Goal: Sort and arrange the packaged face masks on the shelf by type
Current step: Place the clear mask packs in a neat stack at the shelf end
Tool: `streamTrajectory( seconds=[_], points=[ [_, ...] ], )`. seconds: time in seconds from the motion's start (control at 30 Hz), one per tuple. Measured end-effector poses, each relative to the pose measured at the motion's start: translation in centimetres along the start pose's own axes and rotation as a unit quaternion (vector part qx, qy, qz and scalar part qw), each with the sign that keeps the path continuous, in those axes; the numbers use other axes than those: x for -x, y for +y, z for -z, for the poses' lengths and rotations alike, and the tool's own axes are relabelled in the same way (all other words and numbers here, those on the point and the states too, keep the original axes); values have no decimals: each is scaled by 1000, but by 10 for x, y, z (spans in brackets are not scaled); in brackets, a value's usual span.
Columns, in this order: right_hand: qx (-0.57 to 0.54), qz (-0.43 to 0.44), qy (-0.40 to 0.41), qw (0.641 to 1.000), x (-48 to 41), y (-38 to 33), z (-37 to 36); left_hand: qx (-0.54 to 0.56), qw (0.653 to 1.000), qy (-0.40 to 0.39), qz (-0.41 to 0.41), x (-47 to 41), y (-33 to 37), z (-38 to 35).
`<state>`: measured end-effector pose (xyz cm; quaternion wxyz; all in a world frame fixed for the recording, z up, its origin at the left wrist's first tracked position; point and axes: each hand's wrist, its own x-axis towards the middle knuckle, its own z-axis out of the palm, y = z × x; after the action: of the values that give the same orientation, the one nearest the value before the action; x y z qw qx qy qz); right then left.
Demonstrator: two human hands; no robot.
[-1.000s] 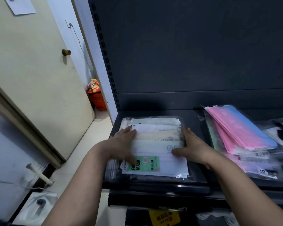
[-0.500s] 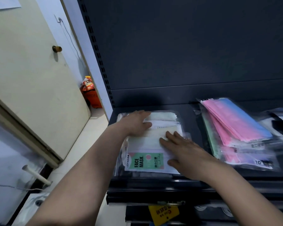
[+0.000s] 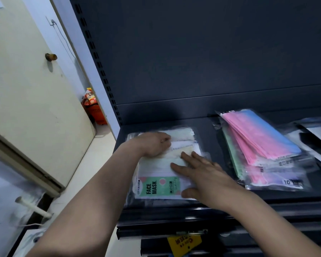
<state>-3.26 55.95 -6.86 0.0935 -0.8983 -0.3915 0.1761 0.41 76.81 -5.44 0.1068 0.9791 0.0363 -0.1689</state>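
Nearest, below the shelf lip: a yellow tag (image 3: 184,242), hung tilted, print unreadable. Above it the dark shelf (image 3: 210,141) is seen, two piles of packaged masks laid flat on it.

Left pile (image 3: 156,169): clear packs of pale masks, overlapped, top pack marked by a green "FACE MASK" label (image 3: 157,186) at its near end. The right hand (image 3: 202,175) is laid flat on this pile's right half, fingers straight and spread, thumb beside the label; nothing is gripped. Further back, the left hand (image 3: 154,144) is set on the pile's far-left packs, fingers bent under at the knuckles; whether a pack is pinched cannot be told.

Right pile (image 3: 258,141): pink-to-blue masks in clear bags, apart from the left pile, bare shelf between. Dark packs (image 3: 316,140) are noted at the right edge.

Behind: perforated upright and dark back panel (image 3: 211,52). Far left: cream door (image 3: 26,93) with a knob (image 3: 51,56), an orange bag (image 3: 95,110) on the floor beside it.
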Motion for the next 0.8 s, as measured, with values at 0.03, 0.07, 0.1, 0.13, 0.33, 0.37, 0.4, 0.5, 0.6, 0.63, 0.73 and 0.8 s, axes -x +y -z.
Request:
streamTrajectory(
  seconds=[0.03,0.07,0.1,0.13,0.33,0.37,0.4,0.5,0.6,0.63,0.73,0.8],
  points=[
    [2,-6,5,1000,-3,-2,-1,1,1000,12,-3,-2,-2,-1],
    [4,-11,10,1000,-8,-5,-2,5,1000,27,-4,-4,-4,-1],
    [4,-14,14,1000,-11,-7,-2,11,999,43,-2,-5,-5,-2],
    [4,-16,17,1000,-14,-8,-2,13,998,57,-1,-5,-6,-2],
    [15,-3,2,1000,-5,-10,3,62,995,79,10,4,-11,-1],
    [12,-1,4,1000,-4,-10,3,70,994,82,18,6,-12,-1],
    [9,0,8,1000,-4,-10,2,67,994,79,27,7,-12,-3],
    [-2,-2,14,1000,-5,-10,1,47,996,69,32,14,-11,-7],
    [-2,-1,21,1000,-3,-8,1,56,990,123,25,34,-14,-1],
    [-6,-1,28,1000,-2,-7,0,56,990,132,13,45,-16,0],
    [-33,-13,67,997,2,-1,-7,79,994,76,-5,88,-26,-2],
    [-54,-30,85,994,4,5,-12,64,998,28,4,110,-31,-15]
  ],
)
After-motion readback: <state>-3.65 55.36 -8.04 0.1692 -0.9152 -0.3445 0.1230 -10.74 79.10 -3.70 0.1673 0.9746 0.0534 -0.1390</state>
